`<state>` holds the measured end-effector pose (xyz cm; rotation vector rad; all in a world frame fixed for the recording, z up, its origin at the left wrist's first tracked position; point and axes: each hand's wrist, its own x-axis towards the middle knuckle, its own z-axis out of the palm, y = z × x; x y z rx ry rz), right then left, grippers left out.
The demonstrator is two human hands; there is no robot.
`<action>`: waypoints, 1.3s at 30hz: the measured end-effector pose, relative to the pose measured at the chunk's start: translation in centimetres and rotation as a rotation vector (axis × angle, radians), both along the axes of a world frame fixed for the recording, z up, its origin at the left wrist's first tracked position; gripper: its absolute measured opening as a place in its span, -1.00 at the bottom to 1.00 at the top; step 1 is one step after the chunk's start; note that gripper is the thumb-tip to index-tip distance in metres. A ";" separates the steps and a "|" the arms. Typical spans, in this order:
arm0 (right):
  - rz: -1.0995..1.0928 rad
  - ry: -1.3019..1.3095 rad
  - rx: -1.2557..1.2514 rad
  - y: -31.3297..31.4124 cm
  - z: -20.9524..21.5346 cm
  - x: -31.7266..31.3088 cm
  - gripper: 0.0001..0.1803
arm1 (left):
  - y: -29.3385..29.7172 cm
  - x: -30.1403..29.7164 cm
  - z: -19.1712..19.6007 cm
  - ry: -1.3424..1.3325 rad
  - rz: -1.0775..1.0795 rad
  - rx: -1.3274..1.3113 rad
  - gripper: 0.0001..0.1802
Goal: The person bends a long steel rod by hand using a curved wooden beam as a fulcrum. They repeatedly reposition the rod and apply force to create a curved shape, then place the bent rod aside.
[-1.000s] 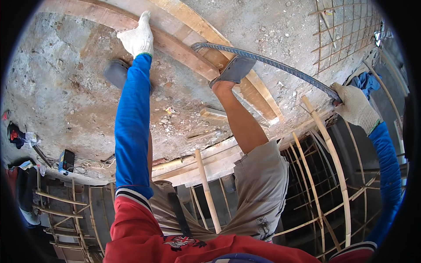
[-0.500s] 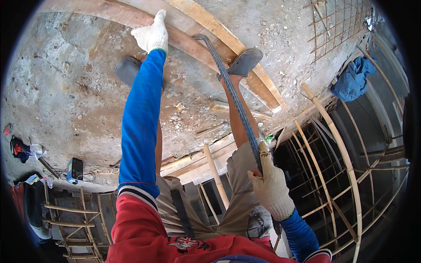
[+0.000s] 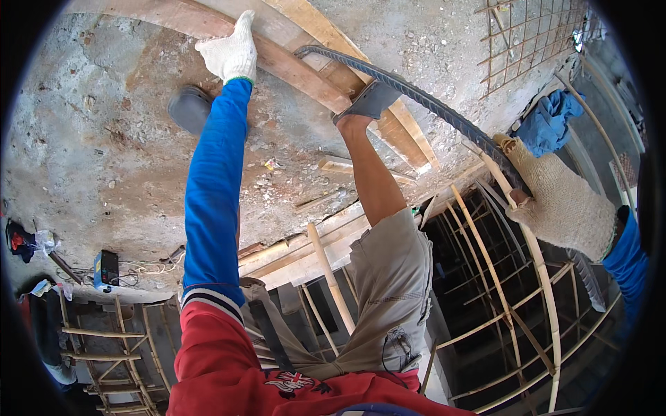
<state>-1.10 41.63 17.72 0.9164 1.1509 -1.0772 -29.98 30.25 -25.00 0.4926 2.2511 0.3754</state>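
My left hand (image 3: pixel 232 54), in a white knitted glove, is stretched out at the top against the edge of a reddish plank (image 3: pixel 291 73). Its thumb points left and a finger reaches over the wood. My right hand (image 3: pixel 558 197), gloved alike, is wrapped round a ribbed steel reinforcing bar (image 3: pixel 444 107) at the right. The bar slants up and left over my right shoe (image 3: pixel 374 100), and its bent tip lies among the planks. Its other end (image 3: pixel 588 281) sticks out below my right hand. My right shoe rests on the boards beside a lighter plank (image 3: pixel 409 135).
A rusty wire mesh (image 3: pixel 534 41) lies at the far right, with a blue cloth (image 3: pixel 551 121) below it. Bamboo scaffolding (image 3: pixel 544 291) rises over a dark drop at the lower right, with more bamboo (image 3: pixel 104 357) at lower left. A small boxy machine (image 3: pixel 106 269) with cables stands left.
My right hand has swung out to the right and up with the bar, turning it from steep to slanting. My left hand stays at the plank; the whole view has shifted slightly.
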 end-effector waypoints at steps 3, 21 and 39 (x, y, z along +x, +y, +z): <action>0.103 -0.167 -0.011 3.3 -1.8 2.0 -0.25 | -0.6 0.6 -0.2 -0.009 0.019 0.018 0.29; 0.600 0.255 0.199 7.1 -7.3 11.6 -0.25 | 0.2 2.8 0.0 0.097 0.014 -0.002 0.30; -0.448 -0.104 0.007 -12.5 2.9 -7.6 -0.72 | -0.9 3.5 -3.1 0.054 0.208 0.159 0.46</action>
